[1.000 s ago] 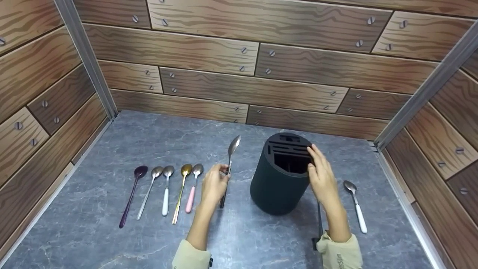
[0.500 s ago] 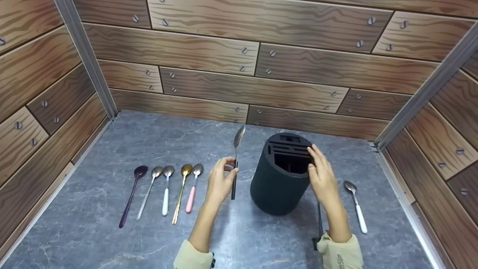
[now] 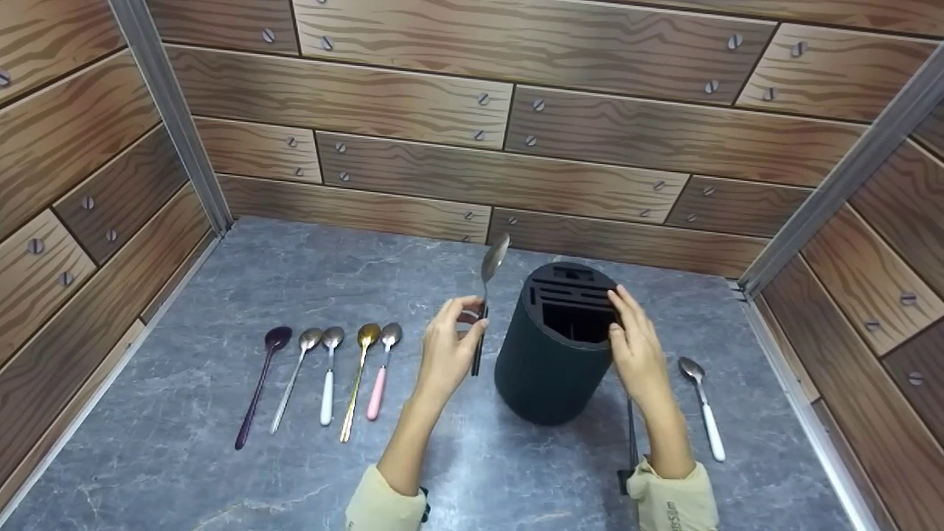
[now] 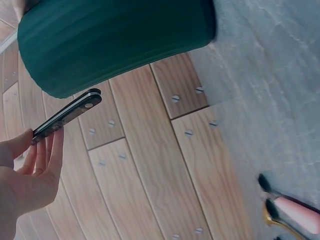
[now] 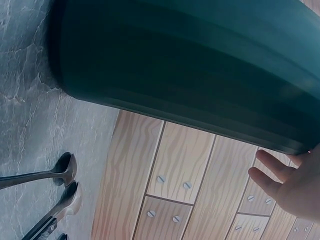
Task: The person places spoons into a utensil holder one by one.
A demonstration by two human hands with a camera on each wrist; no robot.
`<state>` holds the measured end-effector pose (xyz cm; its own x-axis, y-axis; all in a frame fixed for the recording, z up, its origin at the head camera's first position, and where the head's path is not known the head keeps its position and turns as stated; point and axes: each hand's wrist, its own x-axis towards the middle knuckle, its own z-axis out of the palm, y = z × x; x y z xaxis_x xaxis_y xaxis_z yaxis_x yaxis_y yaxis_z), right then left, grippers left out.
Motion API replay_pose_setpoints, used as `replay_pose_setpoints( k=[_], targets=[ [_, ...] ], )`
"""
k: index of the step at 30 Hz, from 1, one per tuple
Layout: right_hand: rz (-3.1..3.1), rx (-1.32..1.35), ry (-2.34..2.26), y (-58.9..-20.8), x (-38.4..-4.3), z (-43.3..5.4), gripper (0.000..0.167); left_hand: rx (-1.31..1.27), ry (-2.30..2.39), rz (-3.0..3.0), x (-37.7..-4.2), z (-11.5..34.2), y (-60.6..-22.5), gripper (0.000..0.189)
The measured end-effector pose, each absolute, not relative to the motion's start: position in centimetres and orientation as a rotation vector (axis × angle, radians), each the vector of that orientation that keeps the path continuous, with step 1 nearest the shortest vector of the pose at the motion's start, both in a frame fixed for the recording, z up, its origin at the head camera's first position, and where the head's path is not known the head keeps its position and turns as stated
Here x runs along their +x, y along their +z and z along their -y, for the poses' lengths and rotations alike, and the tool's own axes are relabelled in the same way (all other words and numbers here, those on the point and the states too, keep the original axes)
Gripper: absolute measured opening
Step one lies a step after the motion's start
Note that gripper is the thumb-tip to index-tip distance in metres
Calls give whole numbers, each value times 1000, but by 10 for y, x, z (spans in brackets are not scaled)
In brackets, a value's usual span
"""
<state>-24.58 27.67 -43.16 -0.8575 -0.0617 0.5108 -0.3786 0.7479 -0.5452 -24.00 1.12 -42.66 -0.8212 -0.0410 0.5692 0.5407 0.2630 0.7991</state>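
My left hand [image 3: 448, 348] pinches a spoon [image 3: 495, 259] by its black handle between thumb and fingers. The spoon is raised off the table, bowl upward, just left of a dark green utensil holder [image 3: 549, 376]. In the left wrist view the riveted handle end [image 4: 67, 116] shows beside the holder; the bowl is out of sight there. My right hand [image 3: 640, 354] rests against the holder's right rim with fingers extended. The holder stands upright, with slots and a larger opening on its black top. In the right wrist view, fingertips touch the holder's side [image 5: 190, 65].
Left on the grey table [image 3: 184, 472] lie a purple spoon [image 3: 259, 387], a silver spoon [image 3: 293, 383], a white-handled spoon [image 3: 327, 394], a gold spoon [image 3: 358, 387] and a pink-handled spoon [image 3: 377, 391]. Another white-handled spoon [image 3: 708, 424] lies right. Wood-patterned walls surround the table.
My left hand has lifted the black-handled spoon and brought it rightward and farther away, closer to the utensil holder. My right hand has stayed on the rim.
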Motion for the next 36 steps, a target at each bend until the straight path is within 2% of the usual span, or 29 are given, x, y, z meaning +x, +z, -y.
replay_pose_setpoints(
  k=[36],
  targets=[
    [2477,333,907,-432,-246,-276,44,-736,-1624,1771,-241,-47,-348,23]
  ],
)
